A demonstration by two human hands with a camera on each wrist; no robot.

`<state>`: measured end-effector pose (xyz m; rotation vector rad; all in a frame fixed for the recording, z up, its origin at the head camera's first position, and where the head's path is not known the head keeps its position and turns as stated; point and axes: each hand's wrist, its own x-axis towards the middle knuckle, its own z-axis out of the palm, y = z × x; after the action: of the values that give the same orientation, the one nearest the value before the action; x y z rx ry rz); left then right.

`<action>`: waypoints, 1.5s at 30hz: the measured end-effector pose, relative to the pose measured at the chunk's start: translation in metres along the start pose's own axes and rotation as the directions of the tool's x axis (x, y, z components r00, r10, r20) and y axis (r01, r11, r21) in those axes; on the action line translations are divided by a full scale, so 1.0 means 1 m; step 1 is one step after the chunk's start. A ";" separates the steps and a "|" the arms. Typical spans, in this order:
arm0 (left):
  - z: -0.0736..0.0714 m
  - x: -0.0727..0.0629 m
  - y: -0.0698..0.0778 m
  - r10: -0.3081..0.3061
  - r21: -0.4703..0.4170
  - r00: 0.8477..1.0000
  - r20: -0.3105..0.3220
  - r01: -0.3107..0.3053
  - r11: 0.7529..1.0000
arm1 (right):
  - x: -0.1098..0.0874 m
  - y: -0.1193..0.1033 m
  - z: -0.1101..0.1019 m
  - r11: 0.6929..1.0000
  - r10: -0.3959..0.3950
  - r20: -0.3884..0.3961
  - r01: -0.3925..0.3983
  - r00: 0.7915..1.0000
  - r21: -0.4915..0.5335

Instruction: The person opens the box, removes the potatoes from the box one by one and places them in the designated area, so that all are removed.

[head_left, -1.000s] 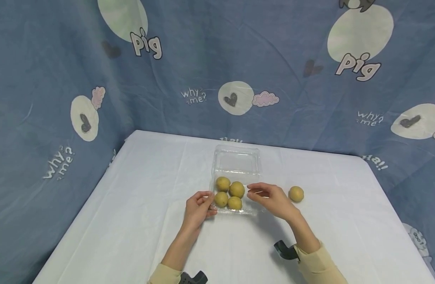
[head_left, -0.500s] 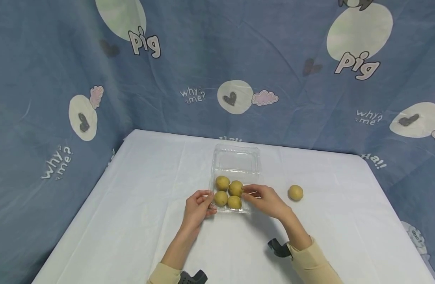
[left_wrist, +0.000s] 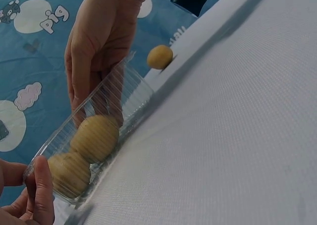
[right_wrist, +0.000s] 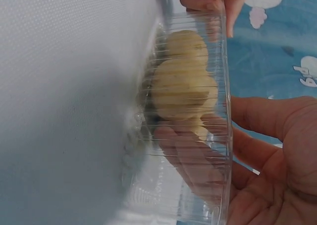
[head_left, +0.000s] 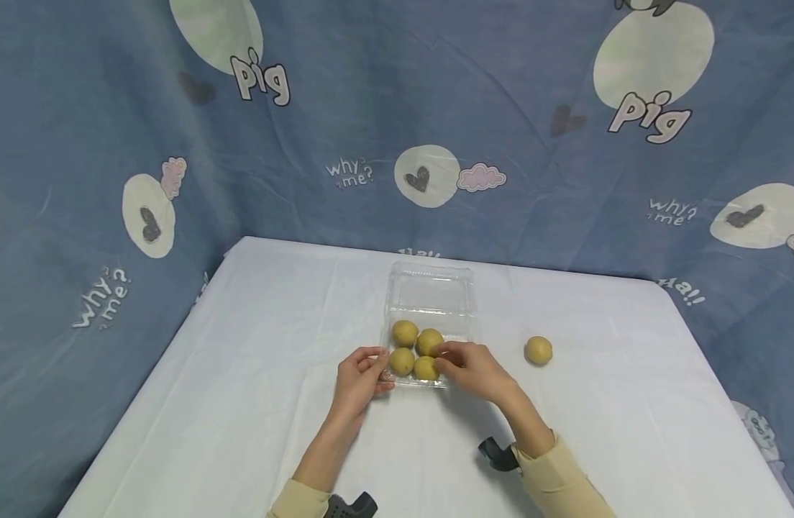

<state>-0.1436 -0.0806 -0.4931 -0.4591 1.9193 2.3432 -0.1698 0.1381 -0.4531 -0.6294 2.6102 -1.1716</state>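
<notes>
Yellow lemons, several of them, lie in two rows in the left part of a clear plastic clamshell box, whose lid is folded back. My left hand pinches the box's left rim between thumb and fingers, as the left wrist view also shows. Inside the box, my right hand reaches down with fingers extended; its fingertips are right at the right-hand lemons, and the front right lemon shows through the ribbed wall. Part of that lemon is covered by the fingers in the head view.
One loose lemon lies on the white-covered table, to the right of the box. A blue printed curtain hangs behind the table. Dark wrist devices sit at both sleeves.
My right hand has moved left and slightly down, from the right part of the box to the right-hand lemons. My left hand has stayed at the left rim; the lemons look about unmoved.
</notes>
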 end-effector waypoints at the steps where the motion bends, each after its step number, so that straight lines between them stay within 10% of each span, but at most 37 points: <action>1: -0.001 0.000 0.000 0.004 0.002 1.000 0.000 -0.004 1.000 | 0.001 0.000 0.001 1.000 0.006 -0.002 -0.006 1.000 -0.002; 45: 0.000 -0.001 0.002 -0.003 -0.012 1.000 0.022 0.003 1.000 | 0.014 -0.002 0.005 0.999 0.042 0.107 -0.042 0.993 0.001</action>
<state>-0.1426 -0.0813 -0.4909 -0.4353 1.8953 2.3489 -0.1794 0.1274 -0.4546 -0.6164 2.5194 -1.0981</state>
